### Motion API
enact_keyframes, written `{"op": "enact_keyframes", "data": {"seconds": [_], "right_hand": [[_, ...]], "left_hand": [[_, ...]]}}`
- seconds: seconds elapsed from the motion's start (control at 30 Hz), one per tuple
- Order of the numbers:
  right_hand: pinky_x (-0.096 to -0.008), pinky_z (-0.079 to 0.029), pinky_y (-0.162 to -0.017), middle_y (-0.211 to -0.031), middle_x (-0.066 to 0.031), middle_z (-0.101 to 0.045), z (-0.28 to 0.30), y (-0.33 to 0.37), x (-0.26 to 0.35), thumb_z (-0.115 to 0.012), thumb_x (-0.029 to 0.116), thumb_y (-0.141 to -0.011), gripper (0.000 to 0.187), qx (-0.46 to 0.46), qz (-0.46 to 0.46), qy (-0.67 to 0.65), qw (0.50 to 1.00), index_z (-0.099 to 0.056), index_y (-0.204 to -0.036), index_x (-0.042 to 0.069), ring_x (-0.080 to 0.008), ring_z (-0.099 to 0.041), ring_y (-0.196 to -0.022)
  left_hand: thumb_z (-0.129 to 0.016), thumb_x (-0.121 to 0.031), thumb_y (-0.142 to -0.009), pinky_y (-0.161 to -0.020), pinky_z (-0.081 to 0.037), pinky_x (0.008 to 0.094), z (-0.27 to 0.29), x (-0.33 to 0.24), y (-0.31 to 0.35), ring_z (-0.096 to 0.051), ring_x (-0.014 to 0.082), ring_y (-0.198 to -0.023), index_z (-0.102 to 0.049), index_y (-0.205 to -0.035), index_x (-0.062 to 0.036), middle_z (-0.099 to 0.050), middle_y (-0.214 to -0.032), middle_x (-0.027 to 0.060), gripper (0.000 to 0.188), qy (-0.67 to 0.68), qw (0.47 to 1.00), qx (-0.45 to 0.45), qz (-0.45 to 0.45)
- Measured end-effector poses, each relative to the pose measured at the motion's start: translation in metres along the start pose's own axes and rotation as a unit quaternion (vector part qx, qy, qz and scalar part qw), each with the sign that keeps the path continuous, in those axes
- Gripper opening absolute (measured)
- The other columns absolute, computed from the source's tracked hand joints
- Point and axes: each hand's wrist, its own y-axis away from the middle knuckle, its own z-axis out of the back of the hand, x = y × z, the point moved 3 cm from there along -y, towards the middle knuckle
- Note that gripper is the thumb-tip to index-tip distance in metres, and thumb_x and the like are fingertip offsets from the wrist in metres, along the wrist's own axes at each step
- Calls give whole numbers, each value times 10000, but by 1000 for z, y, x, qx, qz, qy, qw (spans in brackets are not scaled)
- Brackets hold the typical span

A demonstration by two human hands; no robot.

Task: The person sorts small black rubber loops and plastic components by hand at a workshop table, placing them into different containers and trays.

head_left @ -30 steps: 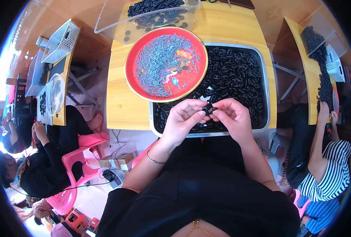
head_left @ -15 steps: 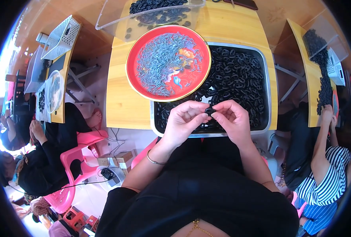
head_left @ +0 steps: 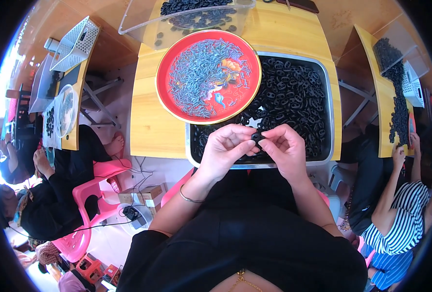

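Between the fingertips of both hands sits one small black plastic piece (head_left: 257,137), rounded with holes in it. My left hand (head_left: 229,146) pinches it from the left, and my right hand (head_left: 285,148) pinches it from the right. Both hands are over the front part of a metal tray (head_left: 331,121) holding many black pieces of the same look. A round red plate (head_left: 161,82) with a gold rim overlaps the tray's left back corner. On it lie many small grey-blue pins (head_left: 196,73), thin and short. Whether a pin is in my fingers is hidden.
Wooden table (head_left: 150,131) under the tray. A clear plastic bin (head_left: 143,24) with black parts stands at the far side. To the left and right, people work at side tables; pink chairs (head_left: 87,209) and a cable (head_left: 104,225) are at lower left.
My hands stay nearly still, and the black piece turns slightly between the fingertips. At right, the striped-shirted person's hands have moved apart.
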Motion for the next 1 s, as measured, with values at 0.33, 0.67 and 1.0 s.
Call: {"op": "enact_keyframes", "data": {"seconds": [0.33, 0.67, 1.0], "right_hand": [[-206, -487, -675, -830, -46, -623, -6, 0, -1, -627, -24, -808, 126, -6, -6, -22, 1000, -572, -918, 1, -79, -608, -756], [-198, -436, -593, -789, -12, -537, -11, -11, 20, -739, 2, -671, 351, 98, 41, 200, 974, -622, -998, 46, -67, -513, -641], [-227, -426, -513, -657, -12, -529, -13, -9, 21, -753, 107, -679, 292, 90, 94, 246, 961, -655, -953, 77, -92, -535, -550]], "left_hand": [[-550, 60, -841, -708, -536, 241, -1, -6, 1, -636, 130, -772, -601, -1039, 21, -648, -915, 95, 208, 13, 1000, -7, 26], [-572, 36, -827, -650, -459, 199, 4, -17, 0, -549, 65, -683, -575, -1069, -8, -585, -784, 9, 246, 18, 997, -16, 79], [-615, 1, -819, -616, -448, 197, 4, -18, 2, -556, 75, -669, -456, -1161, -32, -582, -763, 30, 379, 38, 994, 3, 105]]}}
